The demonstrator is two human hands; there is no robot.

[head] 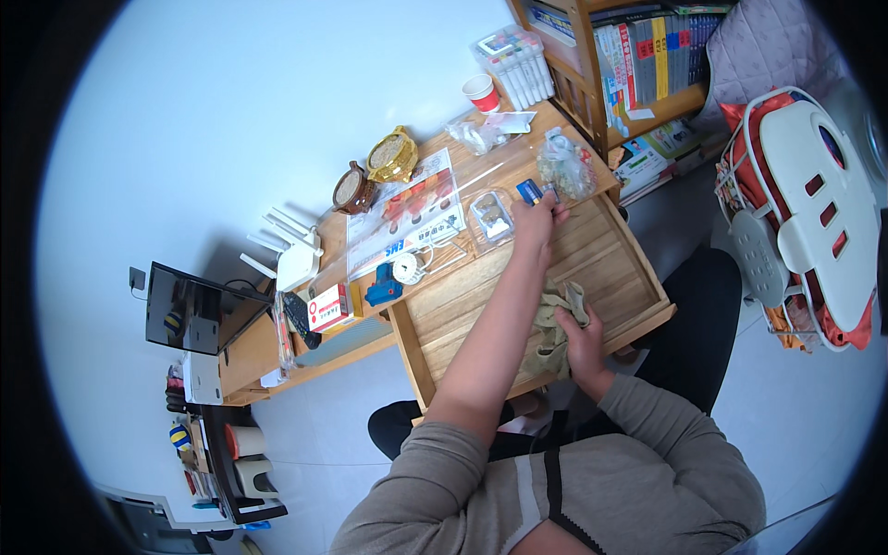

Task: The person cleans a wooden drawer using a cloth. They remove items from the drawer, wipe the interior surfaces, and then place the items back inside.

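Note:
My left hand (pixel 538 218) reaches across a pulled-out wooden drawer (pixel 461 316) to the desk's front edge. Its fingers are at a small blue packet (pixel 529 191); whether they grip it cannot be made out. A clear plastic box (pixel 492 218) with brownish contents lies just left of that hand. To its right sits a knotted clear plastic bag (pixel 565 166) of mixed small things. Low over the drawer's front, my right hand (pixel 586 343) holds a crumpled khaki cloth (pixel 551 333), partly hidden behind my left forearm.
On the desk stand a gold pot (pixel 393 156), a brown pot (pixel 352 189), a white router (pixel 300 258), a blue object (pixel 383 284), and a red-and-white paper cup (pixel 481 94). A bookshelf (pixel 593 90) rises at the right. A white folding frame (pixel 808 208) stands on the floor.

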